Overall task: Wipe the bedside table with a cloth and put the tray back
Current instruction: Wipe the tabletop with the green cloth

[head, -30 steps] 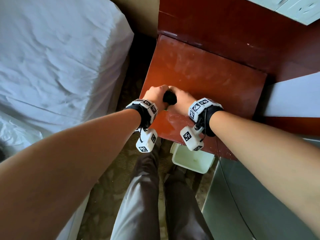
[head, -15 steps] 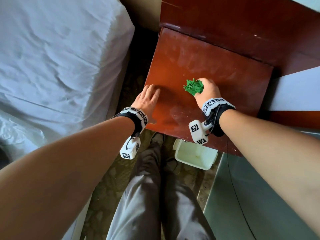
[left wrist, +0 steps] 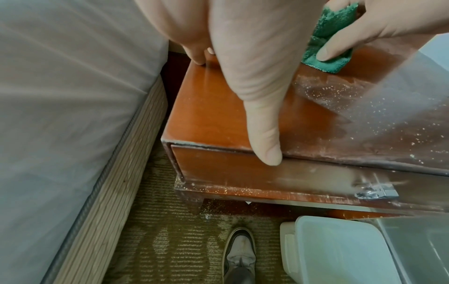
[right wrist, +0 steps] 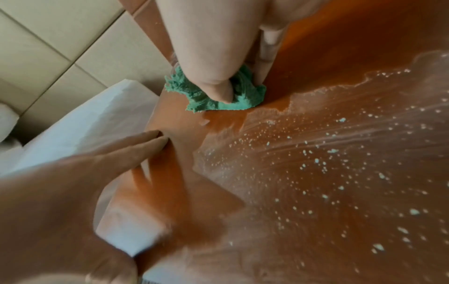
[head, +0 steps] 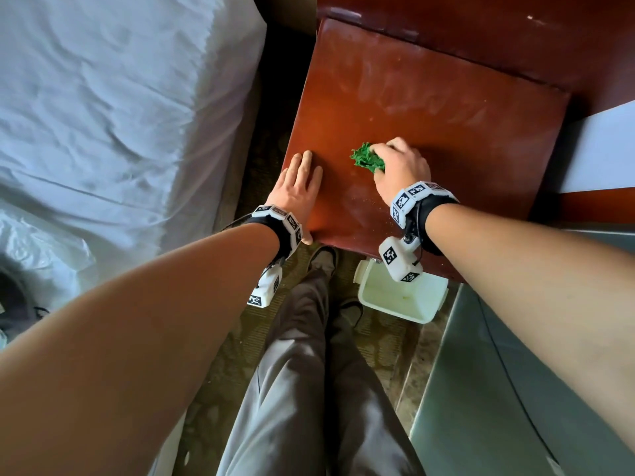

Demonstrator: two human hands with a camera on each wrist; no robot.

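The red-brown bedside table (head: 429,108) has a dusty top with wipe streaks and white specks (right wrist: 340,163). My right hand (head: 400,163) grips a bunched green cloth (head: 367,159) and presses it on the table's middle front; the cloth (right wrist: 218,94) shows under my thumb in the right wrist view, and again as the cloth (left wrist: 328,38) in the left wrist view. My left hand (head: 299,187) lies flat on the table's front left corner, fingers straight, thumb (left wrist: 264,134) over the front edge. No tray is seen on the table.
A bed with white sheets (head: 120,115) stands close on the left, a narrow gap between. A white plastic bin (head: 402,297) sits on the carpet below the table's front edge, beside my shoes (left wrist: 239,251). A grey surface (head: 515,389) lies at the right.
One second ago both hands were together at the table's front edge. They have parted: the left lies flat at the left corner, the right now wipes the cloth leftward and nearer.
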